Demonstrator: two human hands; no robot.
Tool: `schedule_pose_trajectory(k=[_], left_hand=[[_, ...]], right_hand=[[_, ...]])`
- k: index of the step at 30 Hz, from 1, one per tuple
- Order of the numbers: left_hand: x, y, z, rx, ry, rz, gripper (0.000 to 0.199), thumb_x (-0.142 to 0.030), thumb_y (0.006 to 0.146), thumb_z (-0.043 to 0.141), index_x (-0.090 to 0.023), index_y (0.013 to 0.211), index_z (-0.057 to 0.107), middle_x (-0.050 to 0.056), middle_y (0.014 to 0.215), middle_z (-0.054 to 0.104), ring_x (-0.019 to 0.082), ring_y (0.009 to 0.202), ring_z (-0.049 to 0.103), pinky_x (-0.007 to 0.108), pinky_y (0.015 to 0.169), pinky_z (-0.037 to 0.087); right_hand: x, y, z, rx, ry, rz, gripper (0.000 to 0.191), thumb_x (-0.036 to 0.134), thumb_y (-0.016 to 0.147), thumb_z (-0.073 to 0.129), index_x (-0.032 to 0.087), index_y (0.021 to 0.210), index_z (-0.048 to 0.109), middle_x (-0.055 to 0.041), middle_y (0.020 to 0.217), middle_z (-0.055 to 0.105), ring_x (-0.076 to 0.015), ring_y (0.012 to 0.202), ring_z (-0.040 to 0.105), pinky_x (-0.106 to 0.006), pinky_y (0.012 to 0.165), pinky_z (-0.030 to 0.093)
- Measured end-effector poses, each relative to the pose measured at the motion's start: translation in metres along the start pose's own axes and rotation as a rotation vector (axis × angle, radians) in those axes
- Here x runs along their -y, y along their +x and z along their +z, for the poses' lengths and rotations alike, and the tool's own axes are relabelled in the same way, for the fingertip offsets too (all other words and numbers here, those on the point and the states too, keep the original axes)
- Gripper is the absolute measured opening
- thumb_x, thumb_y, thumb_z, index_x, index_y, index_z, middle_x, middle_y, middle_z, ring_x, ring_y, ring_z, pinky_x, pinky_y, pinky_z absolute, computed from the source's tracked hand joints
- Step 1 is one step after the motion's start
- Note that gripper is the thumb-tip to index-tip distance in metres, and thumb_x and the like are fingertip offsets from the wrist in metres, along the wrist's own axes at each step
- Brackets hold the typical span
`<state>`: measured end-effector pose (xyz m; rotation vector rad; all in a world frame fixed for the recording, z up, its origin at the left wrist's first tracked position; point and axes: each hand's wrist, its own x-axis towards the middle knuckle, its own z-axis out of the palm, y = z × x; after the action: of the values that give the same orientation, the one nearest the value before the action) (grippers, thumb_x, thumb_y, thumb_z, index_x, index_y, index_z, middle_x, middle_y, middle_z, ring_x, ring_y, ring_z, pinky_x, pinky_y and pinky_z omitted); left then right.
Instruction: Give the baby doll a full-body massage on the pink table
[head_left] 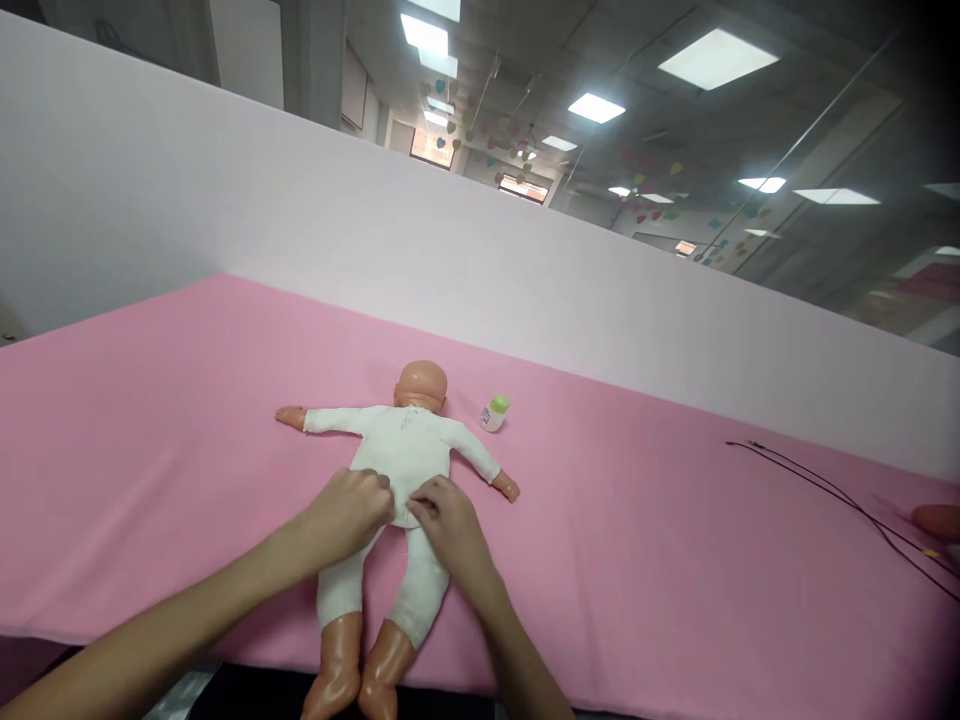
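Observation:
A baby doll (401, 445) with a white cloth body lies face down on the pink cloth, its arms spread and its feet toward me. My left hand (358, 508) is closed in a fist against the left side of the doll's lower back. Whatever its fingers hold, if anything, is hidden. Close beside it, my right hand (444, 510) rests at the right side of the lower back, thumb and fingers pinched together. What lies in that pinch is too small to make out. A small bottle (493, 413) with a green cap stands right of the doll's head.
The pink cloth (637, 520) covers the table. Thin black cables (840, 492) lie at the right, near a brownish rounded object (937, 522) at the frame's edge. A white partition (450, 250) rises behind the table. Something dark shows below the front edge.

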<state>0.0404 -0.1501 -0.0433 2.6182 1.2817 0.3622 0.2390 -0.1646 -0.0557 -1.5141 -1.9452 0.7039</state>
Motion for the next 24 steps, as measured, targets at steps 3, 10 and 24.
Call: schedule_pose_trajectory(k=[3, 10, 24], left_hand=[[0.019, 0.026, -0.018, -0.25, -0.258, -0.069, 0.025, -0.033, 0.101, 0.055, -0.022, 0.108, 0.076, 0.008, 0.102, 0.075, 0.027, 0.09, 0.07, 0.037, 0.081, 0.052], [0.048, 0.128, 0.005, -0.569, -0.525, -0.321, 0.084, -0.059, 0.096, 0.056, -0.019, 0.164, 0.026, 0.018, 0.164, 0.035, 0.036, 0.148, 0.042, 0.047, 0.112, 0.044], [0.064, 0.148, 0.033, -0.327, -0.576, -0.518, 0.104, -0.07, 0.091, 0.056, -0.017, 0.166, 0.005, 0.027, 0.167, 0.03, 0.044, 0.145, 0.047, 0.053, 0.113, 0.041]], right_hand=[[-0.026, 0.009, -0.018, -0.007, 0.502, 0.176, 0.023, 0.041, 0.089, 0.074, 0.019, 0.083, 0.071, -0.0016, 0.08, 0.068, -0.0184, 0.074, 0.063, -0.03, 0.071, 0.049], [-0.057, 0.025, -0.016, 0.052, 1.138, 0.389, 0.047, 0.057, 0.087, 0.076, 0.02, 0.116, 0.071, -0.0104, 0.115, 0.074, -0.0237, 0.109, 0.07, -0.035, 0.095, 0.054], [-0.015, 0.087, -0.001, -0.103, 1.011, 0.515, 0.056, 0.048, 0.084, 0.074, 0.014, 0.127, 0.067, -0.0173, 0.116, 0.076, -0.0303, 0.112, 0.073, -0.037, 0.095, 0.057]])
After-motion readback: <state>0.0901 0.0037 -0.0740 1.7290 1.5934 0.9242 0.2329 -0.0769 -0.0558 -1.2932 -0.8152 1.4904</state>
